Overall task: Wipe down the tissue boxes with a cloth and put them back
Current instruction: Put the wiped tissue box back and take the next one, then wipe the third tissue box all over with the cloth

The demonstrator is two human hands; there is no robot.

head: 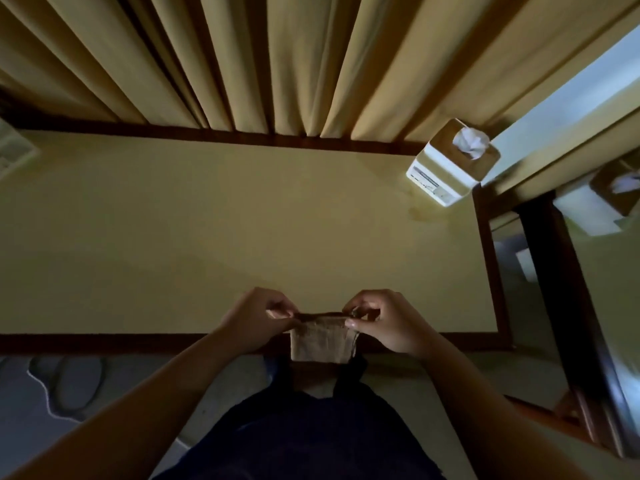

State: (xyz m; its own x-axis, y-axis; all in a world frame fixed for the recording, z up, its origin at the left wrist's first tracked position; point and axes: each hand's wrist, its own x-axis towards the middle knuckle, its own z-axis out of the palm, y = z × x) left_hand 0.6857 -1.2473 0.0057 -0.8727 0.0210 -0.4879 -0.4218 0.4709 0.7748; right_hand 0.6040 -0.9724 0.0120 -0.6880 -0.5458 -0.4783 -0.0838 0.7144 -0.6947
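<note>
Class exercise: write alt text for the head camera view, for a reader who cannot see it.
A person's left hand and right hand pinch the top corners of a small folded brown cloth, holding it over the near edge of a yellow table. A white tissue box stands at the table's far right corner, before tan curtains.

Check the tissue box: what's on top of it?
The tissue box has a tan lid with a white tissue poking out through it. The tissues inside are hidden by the box walls.
</note>
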